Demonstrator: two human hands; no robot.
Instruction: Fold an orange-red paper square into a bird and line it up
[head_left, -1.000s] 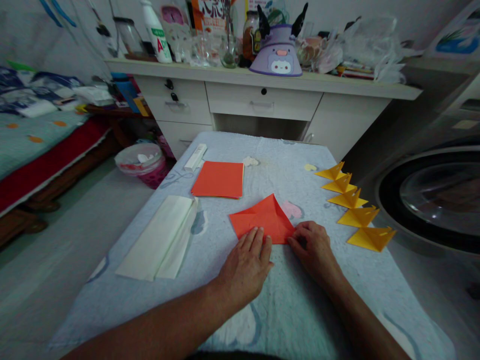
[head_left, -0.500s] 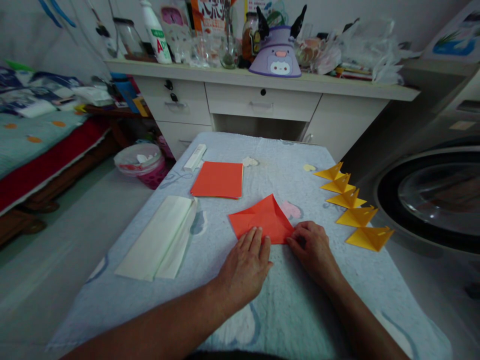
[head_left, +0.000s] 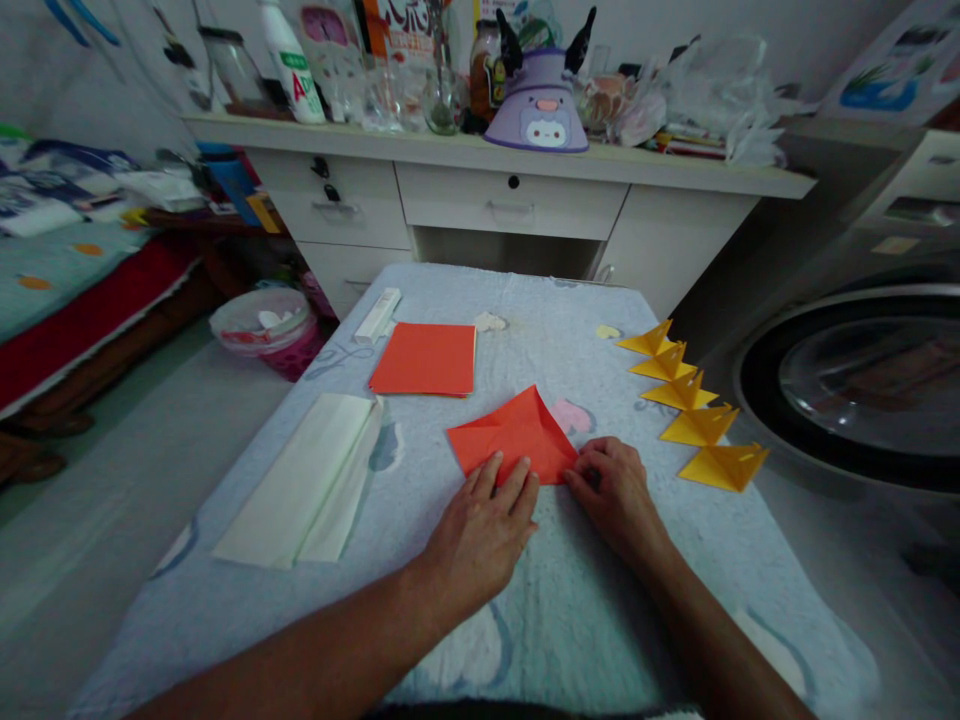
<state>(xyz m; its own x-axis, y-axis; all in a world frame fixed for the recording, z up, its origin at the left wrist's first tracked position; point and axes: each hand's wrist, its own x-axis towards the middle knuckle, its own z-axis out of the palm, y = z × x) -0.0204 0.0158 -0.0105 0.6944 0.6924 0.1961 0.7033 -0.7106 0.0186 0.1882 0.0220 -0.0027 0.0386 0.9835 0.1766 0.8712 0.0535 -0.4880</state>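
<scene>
A partly folded sheet of orange paper (head_left: 517, 425) lies on the cloth-covered table (head_left: 592, 590), one corner pointing away from me. My left hand (head_left: 487, 520) rests flat on its near edge with the fingers spread. At the sheet's right corner, my right hand (head_left: 611, 490) pinches the paper between thumb and curled fingers. Beyond the left hand is a square stack of orange paper (head_left: 426, 360). Several folded yellow paper pieces (head_left: 697, 427) stand in a row along the table's right side.
Folded pale tissue (head_left: 300, 485) lies left of my hands, with a small white box (head_left: 378, 316) behind it. A white cabinet (head_left: 465, 195) holding bottles and a purple visor (head_left: 538, 105) stands beyond the table. The washing machine (head_left: 847, 270) is at right, a pink bin (head_left: 274, 335) at left.
The whole scene has shifted slightly left as the camera turned. The left hand's fingers have spread a little on the paper; the right hand still grips its corner.
</scene>
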